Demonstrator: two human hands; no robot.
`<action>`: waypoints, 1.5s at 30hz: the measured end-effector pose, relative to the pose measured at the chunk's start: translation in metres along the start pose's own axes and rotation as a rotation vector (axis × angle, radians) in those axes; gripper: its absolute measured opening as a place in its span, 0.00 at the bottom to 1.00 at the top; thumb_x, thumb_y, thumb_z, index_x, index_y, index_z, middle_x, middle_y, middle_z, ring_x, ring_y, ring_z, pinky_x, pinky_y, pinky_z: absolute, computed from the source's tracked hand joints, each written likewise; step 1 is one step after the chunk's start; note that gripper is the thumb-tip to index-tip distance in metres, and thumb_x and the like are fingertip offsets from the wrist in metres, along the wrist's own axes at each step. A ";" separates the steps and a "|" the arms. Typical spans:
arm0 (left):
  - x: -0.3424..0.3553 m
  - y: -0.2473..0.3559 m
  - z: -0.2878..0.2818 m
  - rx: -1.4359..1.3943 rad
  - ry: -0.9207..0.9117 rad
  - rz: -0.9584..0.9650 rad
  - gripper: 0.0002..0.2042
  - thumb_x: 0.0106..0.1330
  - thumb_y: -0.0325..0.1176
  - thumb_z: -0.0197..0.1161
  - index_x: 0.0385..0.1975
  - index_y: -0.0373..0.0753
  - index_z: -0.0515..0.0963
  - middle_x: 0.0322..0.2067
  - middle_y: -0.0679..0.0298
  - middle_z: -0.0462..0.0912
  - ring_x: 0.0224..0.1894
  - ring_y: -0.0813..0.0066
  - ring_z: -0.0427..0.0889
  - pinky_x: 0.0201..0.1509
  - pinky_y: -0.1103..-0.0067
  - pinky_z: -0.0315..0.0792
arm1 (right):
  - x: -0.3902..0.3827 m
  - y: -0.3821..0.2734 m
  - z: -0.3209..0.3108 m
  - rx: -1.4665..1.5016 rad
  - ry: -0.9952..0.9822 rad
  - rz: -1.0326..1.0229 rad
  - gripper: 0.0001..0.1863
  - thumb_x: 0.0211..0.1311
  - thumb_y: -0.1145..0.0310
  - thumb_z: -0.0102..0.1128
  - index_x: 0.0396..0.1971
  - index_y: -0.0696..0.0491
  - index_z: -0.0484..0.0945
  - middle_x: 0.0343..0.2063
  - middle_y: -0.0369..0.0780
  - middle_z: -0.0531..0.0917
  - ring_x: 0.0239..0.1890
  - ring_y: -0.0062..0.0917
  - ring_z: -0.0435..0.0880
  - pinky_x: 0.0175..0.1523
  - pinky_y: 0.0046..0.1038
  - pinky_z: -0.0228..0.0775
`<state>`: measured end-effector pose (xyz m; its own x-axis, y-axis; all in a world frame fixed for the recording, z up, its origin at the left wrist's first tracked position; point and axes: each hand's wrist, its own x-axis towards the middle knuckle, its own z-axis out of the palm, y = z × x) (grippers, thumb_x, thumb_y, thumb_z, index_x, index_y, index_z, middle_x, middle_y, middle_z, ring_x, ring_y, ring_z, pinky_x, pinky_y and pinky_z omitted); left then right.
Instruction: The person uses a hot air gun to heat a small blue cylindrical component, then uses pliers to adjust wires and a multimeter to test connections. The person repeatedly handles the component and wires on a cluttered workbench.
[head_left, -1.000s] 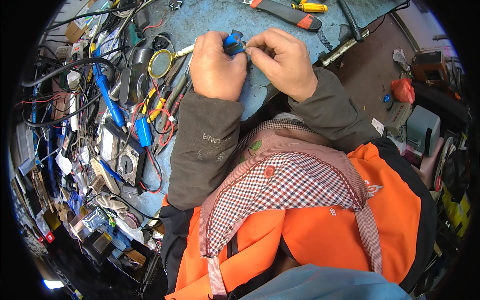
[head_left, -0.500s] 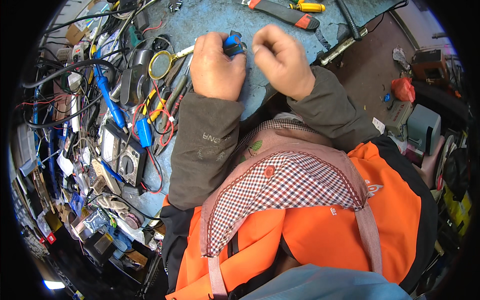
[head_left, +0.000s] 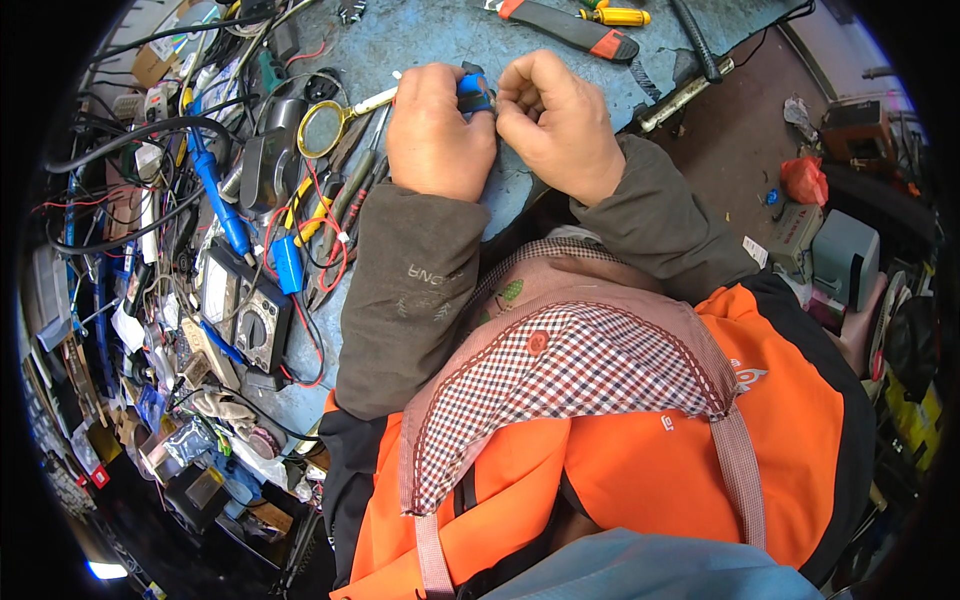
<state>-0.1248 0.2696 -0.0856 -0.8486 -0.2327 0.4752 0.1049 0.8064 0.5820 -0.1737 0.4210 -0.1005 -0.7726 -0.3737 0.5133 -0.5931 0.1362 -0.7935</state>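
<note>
Between the thumb and fingers of my left hand [head_left: 440, 135] is a small blue part with dark areas [head_left: 472, 86]; its exact kind is hard to tell. My right hand [head_left: 562, 125] is closed, its thumb and fingertips pinched together right beside the blue part. Whatever those fingertips hold, if anything, is hidden. Just left of my left hand lies a magnifying glass [head_left: 322, 130] with a gold rim and a white handle. Pliers and other hand tools [head_left: 350, 195] lie on the blue bench [head_left: 510, 195] near my left wrist.
Beyond my hands lie a black and red tool [head_left: 570, 30] and a yellow-handled screwdriver [head_left: 622, 16]. To the left crowd a multimeter [head_left: 262, 330], a blue soldering iron [head_left: 212, 175], tangled cables and scraps. The bench edge runs at right, beside a black hose [head_left: 697, 40].
My right hand has come slightly left, its fingers now pinched close to the blue part. My left hand keeps its hold, having turned a little.
</note>
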 end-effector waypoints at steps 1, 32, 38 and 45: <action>0.000 -0.001 0.000 0.000 -0.005 -0.001 0.17 0.53 0.23 0.72 0.43 0.35 0.81 0.43 0.50 0.83 0.45 0.46 0.84 0.48 0.60 0.80 | 0.000 0.000 0.001 -0.043 -0.002 -0.025 0.11 0.61 0.79 0.66 0.42 0.57 0.75 0.30 0.41 0.84 0.30 0.31 0.85 0.36 0.32 0.78; 0.014 0.003 -0.018 -1.243 0.064 -0.337 0.18 0.69 0.16 0.61 0.59 0.27 0.74 0.50 0.49 0.85 0.46 0.58 0.90 0.54 0.65 0.90 | 0.007 0.015 -0.017 0.643 0.081 0.266 0.11 0.71 0.79 0.64 0.51 0.61 0.83 0.29 0.30 0.80 0.32 0.15 0.80 0.42 0.20 0.74; 0.015 -0.026 -0.020 -1.523 -0.144 -0.517 0.17 0.67 0.14 0.60 0.55 0.30 0.76 0.50 0.47 0.85 0.50 0.52 0.90 0.59 0.54 0.88 | 0.006 0.013 -0.011 0.691 0.081 0.269 0.11 0.74 0.78 0.65 0.52 0.60 0.84 0.35 0.33 0.85 0.37 0.15 0.83 0.45 0.20 0.77; 0.014 -0.027 -0.017 -1.496 -0.334 -0.546 0.16 0.67 0.13 0.63 0.53 0.31 0.79 0.47 0.52 0.88 0.52 0.58 0.89 0.64 0.57 0.84 | 0.000 0.010 -0.009 0.549 -0.064 0.171 0.15 0.72 0.80 0.66 0.57 0.61 0.83 0.42 0.34 0.87 0.41 0.14 0.83 0.48 0.19 0.77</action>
<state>-0.1307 0.2353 -0.0837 -0.9994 -0.0151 -0.0316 -0.0165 -0.5930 0.8051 -0.1818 0.4304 -0.1054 -0.8216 -0.4452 0.3559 -0.2435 -0.2905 -0.9254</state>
